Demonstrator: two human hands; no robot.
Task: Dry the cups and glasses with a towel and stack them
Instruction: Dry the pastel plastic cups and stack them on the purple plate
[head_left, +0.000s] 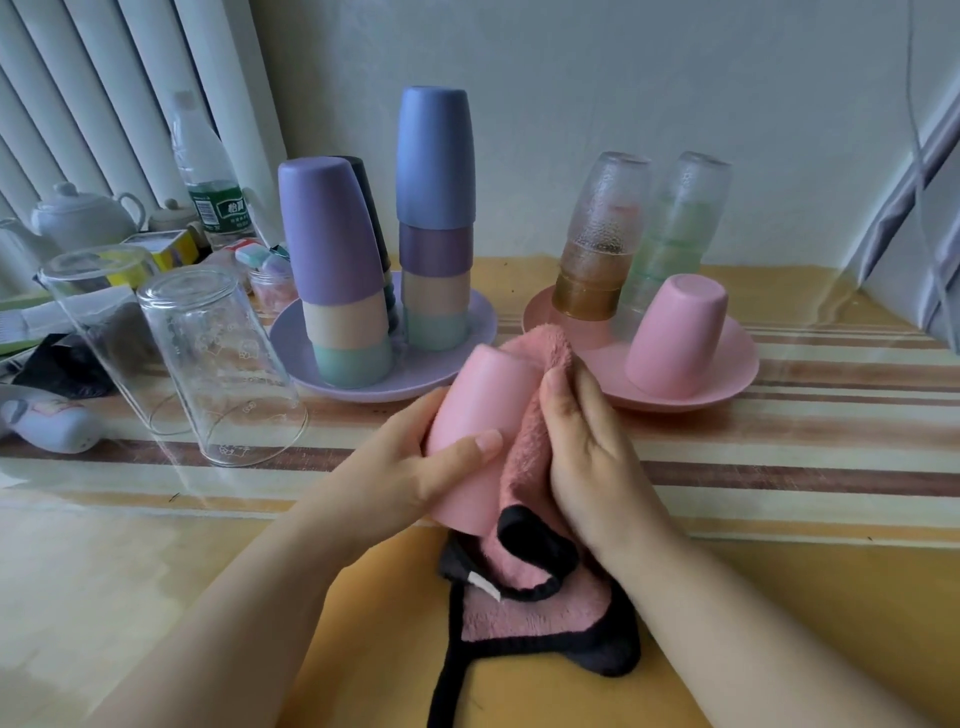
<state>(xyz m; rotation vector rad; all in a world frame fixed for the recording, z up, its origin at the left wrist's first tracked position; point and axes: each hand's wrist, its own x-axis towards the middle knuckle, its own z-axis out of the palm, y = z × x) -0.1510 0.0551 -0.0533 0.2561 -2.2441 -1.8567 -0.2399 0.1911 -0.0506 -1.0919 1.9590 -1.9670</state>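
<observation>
pink cup (480, 415) in left hand (415, 467), towel (530, 467) seemingly against it

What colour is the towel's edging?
Black edging on a pink towel; head view.

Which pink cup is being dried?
The pink cup gripped by the left hand against the towel; the other pink cup sits untouched on the pink plate.
</observation>
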